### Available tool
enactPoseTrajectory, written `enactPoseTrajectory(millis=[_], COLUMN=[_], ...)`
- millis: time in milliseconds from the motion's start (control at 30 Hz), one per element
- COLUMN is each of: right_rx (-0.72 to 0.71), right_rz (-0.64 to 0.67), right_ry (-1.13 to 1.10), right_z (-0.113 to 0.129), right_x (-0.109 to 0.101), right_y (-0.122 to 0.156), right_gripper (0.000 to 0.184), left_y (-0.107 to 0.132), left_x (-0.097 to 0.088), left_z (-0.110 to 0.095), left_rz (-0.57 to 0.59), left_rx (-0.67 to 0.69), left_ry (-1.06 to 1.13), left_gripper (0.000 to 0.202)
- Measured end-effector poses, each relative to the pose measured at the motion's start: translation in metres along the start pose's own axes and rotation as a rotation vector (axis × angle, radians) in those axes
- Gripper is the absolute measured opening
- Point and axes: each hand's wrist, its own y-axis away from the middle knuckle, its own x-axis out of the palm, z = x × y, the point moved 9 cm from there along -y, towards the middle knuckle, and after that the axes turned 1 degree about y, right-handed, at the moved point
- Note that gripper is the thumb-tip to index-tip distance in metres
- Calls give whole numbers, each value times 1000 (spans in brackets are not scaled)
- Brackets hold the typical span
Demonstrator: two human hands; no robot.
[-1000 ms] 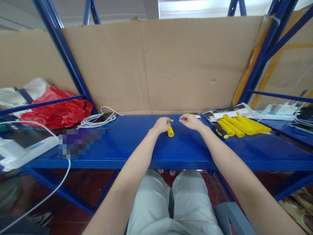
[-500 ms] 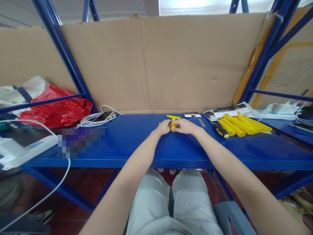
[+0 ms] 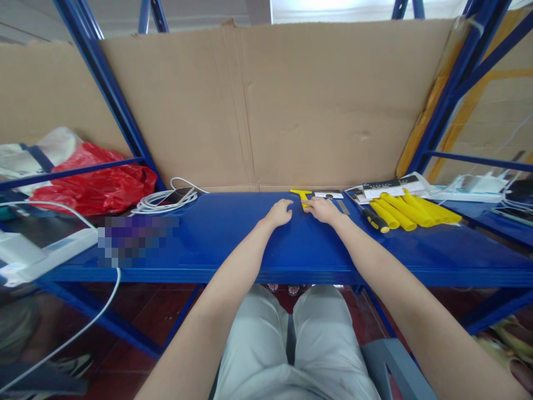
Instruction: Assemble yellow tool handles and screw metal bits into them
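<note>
A yellow T-shaped scraper (image 3: 305, 200) lies at the middle of the blue bench, its wide head pointing away from me. My right hand (image 3: 323, 210) grips its handle, with the thumb and fingers closed round it from the right. To the left of the scraper, my left hand (image 3: 280, 213) is held over the bench top, empty, its thumb and fingers apart. Just beyond my right hand are a small black-and-white card (image 3: 333, 195) and a thin metal blade (image 3: 343, 207). My right fingers partly hide the scraper's handle.
On the right lie a black-and-yellow screwdriver (image 3: 376, 221), several yellow sleeves (image 3: 406, 214) and printed packets (image 3: 385, 190). A coiled white cable (image 3: 166, 201), a red plastic bag (image 3: 100, 180) and a power strip (image 3: 62, 255) are on the left. Cardboard (image 3: 333, 105) stands behind the bench (image 3: 233, 239).
My left hand has come off the scraper, its fingers opening. My right hand has shifted slightly right and away from me, carrying the scraper with it.
</note>
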Motion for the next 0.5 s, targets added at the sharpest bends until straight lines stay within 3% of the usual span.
enactPoseTrajectory(millis=[200,400,500], right_rx=[96,64,45], right_rz=[65,214,185], right_ry=[-87,-178,-209], right_z=[-21,-31,-31], right_x=[3,17,21], right_y=[0,-1,-5], right_gripper=[66,47,44], left_y=[0,0,0], left_x=[-2,-1,0], left_z=[0,1,0], left_rz=[-11,-3,-1], left_rx=[-2,-8,-8], left_ry=[-8,-10,-11], left_gripper=[46,46,46])
